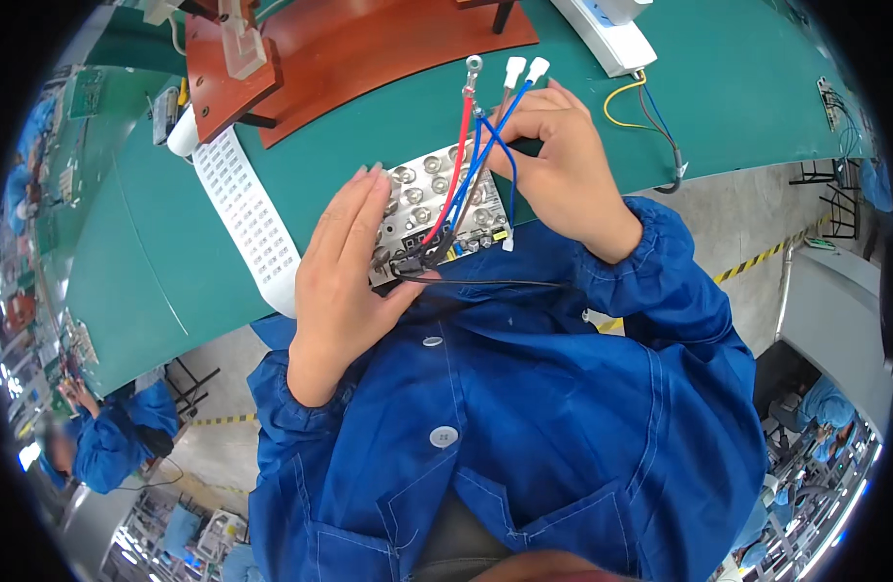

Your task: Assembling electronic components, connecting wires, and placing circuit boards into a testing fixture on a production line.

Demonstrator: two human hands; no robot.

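A pale circuit board (pixel 431 184) with rows of round metal parts is tilted at the table's front edge, close to my body. My left hand (pixel 342 267) grips its left side, fingers along the edge and thumb at the near corner. My right hand (pixel 568 160) is closed at the board's far right corner, its fingertips partly hidden behind wires. From the board's near side rise a red wire (pixel 462 145) with a ring terminal (pixel 474 66), several blue wires (pixel 505 124), and dark ones. White connectors (pixel 537 70) cap some of the wire ends.
Left of the board, a white label strip (pixel 248 209) hangs over the edge of the green table (pixel 146 281). A reddish-brown stand (pixel 359 58) occupies the far side. At far right lie a white power strip (pixel 606 39) and a cable (pixel 676 170). Another person (pixel 117 436) sits at left.
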